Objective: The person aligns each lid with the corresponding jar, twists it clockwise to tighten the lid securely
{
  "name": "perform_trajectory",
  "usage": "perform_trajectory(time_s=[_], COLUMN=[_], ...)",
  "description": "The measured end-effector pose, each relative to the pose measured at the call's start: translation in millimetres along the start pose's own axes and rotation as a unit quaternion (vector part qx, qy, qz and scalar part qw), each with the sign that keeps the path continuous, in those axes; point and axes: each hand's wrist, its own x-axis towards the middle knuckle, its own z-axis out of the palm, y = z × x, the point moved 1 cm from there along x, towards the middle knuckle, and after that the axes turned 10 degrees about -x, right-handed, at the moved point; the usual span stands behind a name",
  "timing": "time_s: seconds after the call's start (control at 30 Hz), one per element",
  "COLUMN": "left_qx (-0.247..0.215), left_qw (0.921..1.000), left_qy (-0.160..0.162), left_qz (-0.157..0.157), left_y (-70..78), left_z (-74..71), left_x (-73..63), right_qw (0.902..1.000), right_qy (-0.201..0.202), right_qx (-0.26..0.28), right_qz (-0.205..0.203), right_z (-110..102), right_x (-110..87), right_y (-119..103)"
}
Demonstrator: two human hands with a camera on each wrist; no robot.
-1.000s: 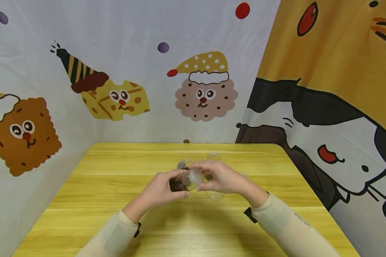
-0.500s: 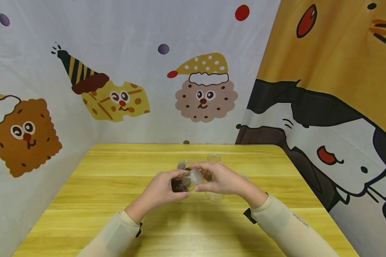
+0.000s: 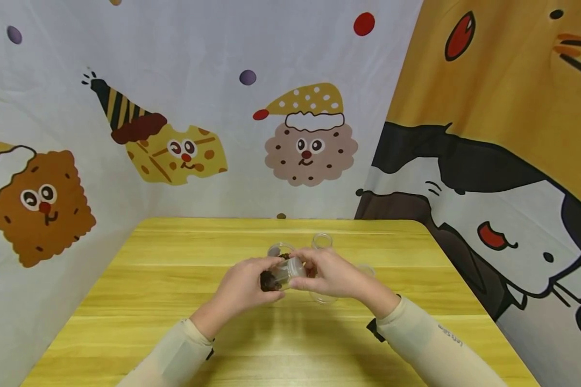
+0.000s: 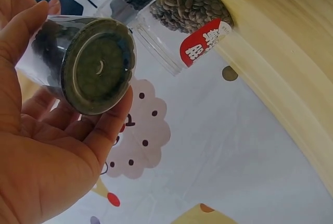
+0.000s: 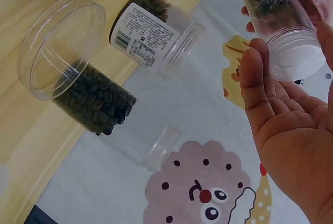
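Observation:
In the head view, my left hand (image 3: 244,282) grips a clear plastic jar (image 3: 282,275) around its body. The jar is tilted, with its white lid (image 5: 296,60) towards my right hand (image 3: 331,273). Dark contents lie in the jar's base end; their kind is unclear. The left wrist view shows the jar's round bottom (image 4: 99,67) held between the thumb and fingers. My right thumb and fingers are curled round the lid's sides. Part of the lid is hidden by the right hand in the head view.
Just beyond the hands stand a clear open jar of brown beans (image 4: 190,8) with a red label and another jar of black beans (image 5: 93,99). A clear round lid (image 5: 23,52) is close by. All are on the wooden table (image 3: 198,242), before a cartoon-printed curtain (image 3: 198,43).
The jar has shifted slightly right and its lid has turned a little. My right hand's fingers have drawn closer around the lid. The head view has tilted slightly up.

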Motion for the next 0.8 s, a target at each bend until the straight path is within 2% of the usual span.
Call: perform_trajectory(time_s=[0.2, 0.37, 0.53, 0.8], left_qx=[0.004, 0.022, 0.022, 0.016], left_qw=[1.0000, 0.9997, 0.9996, 0.9994], left_qy=[-0.003, -0.005, -0.017, -0.027], left_qz=[-0.008, -0.007, -0.009, -0.014], left_y=[-3.1, -4.2, -2.4, 0.2], left_z=[-0.1, -0.5, 0.2, 1.1], left_x=[-0.1, -0.4, 0.9, 2.3], right_qw=[0.9999, 0.9988, 0.9966, 0.9970], right_qy=[0.007, 0.022, 0.030, 0.030], right_qx=[-0.014, -0.039, -0.062, -0.063], right_qz=[0.004, -0.022, -0.045, -0.036], right_z=[-1.5, -2.4, -0.9, 0.4], right_x=[-4.7, -8.3, -8.9, -8.0], right_y=[0.5, 2.5, 3.3, 3.0])
